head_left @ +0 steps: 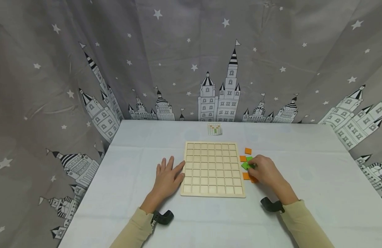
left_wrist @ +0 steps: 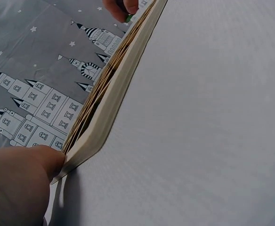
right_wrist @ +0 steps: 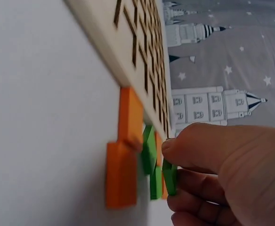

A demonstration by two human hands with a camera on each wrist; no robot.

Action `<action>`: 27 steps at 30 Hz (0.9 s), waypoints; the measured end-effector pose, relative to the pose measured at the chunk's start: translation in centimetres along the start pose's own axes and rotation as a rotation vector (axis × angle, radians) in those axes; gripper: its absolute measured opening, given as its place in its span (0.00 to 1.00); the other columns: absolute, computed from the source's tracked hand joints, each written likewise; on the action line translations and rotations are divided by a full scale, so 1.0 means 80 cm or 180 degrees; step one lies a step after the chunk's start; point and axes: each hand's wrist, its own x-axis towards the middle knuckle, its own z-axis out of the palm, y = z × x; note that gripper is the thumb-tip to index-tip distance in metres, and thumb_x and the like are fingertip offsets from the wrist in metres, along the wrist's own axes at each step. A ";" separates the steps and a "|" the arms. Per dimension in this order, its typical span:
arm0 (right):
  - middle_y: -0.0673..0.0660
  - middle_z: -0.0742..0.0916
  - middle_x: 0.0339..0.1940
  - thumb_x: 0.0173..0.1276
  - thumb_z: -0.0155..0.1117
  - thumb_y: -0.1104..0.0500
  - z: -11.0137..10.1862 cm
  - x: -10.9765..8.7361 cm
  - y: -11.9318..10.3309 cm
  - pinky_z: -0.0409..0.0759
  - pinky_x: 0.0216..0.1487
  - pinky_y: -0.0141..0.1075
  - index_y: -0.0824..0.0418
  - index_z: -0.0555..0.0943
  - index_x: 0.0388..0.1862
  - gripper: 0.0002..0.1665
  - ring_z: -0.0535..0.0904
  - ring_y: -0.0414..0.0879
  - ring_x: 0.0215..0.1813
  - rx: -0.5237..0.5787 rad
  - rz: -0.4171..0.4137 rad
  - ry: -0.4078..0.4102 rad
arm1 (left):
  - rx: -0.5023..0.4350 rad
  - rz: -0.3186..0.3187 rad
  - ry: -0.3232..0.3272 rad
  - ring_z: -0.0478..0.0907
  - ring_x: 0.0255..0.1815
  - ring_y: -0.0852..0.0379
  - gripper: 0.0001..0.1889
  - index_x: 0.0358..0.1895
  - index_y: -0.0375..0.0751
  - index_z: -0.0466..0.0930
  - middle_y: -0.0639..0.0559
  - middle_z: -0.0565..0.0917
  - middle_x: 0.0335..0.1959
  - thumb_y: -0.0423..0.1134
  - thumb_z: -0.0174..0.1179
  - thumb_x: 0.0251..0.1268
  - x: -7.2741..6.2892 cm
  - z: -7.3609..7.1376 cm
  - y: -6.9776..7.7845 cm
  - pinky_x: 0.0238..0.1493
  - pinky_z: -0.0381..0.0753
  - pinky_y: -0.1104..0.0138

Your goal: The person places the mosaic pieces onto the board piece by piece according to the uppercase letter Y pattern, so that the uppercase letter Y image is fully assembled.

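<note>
A light wooden grid board [head_left: 212, 197] lies flat on the white table, its square cells bare. My left hand [head_left: 166, 179] rests at the board's left edge with fingers spread, and its thumb [left_wrist: 50, 160] touches the rim in the left wrist view. On the right side, my right hand [head_left: 266, 169] pinches a green square tile [right_wrist: 169, 178] between thumb and fingers, just above the other tiles. Below it lie more green tiles [right_wrist: 149, 149] and several orange tiles [right_wrist: 121, 174], close along the board's right edge.
A small printed pattern card [head_left: 214, 129] lies behind the board. One orange tile [head_left: 248, 151] sits farther back than the others. A grey curtain [head_left: 178, 44] with castles and stars hangs behind the white table [head_left: 141, 144].
</note>
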 end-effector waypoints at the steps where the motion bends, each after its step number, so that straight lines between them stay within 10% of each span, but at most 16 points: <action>1: 0.60 0.87 0.37 0.59 0.71 0.66 -0.001 0.001 -0.002 0.83 0.41 0.42 0.69 0.89 0.43 0.13 0.78 0.48 0.35 0.0011 -0.0089 0.0042 | -0.0008 0.0005 0.0005 0.46 0.81 0.22 0.26 0.72 0.48 0.75 0.28 0.60 0.79 0.48 0.56 0.74 0.000 0.000 0.000 0.76 0.44 0.29; 27: 0.57 0.90 0.37 0.60 0.71 0.68 0.027 0.022 -0.059 0.84 0.41 0.39 0.66 0.90 0.39 0.08 0.84 0.49 0.40 0.0038 -0.1437 0.0131 | -0.0022 0.0039 0.0035 0.46 0.81 0.22 0.26 0.71 0.47 0.76 0.27 0.60 0.79 0.48 0.55 0.73 0.001 0.003 -0.002 0.76 0.44 0.29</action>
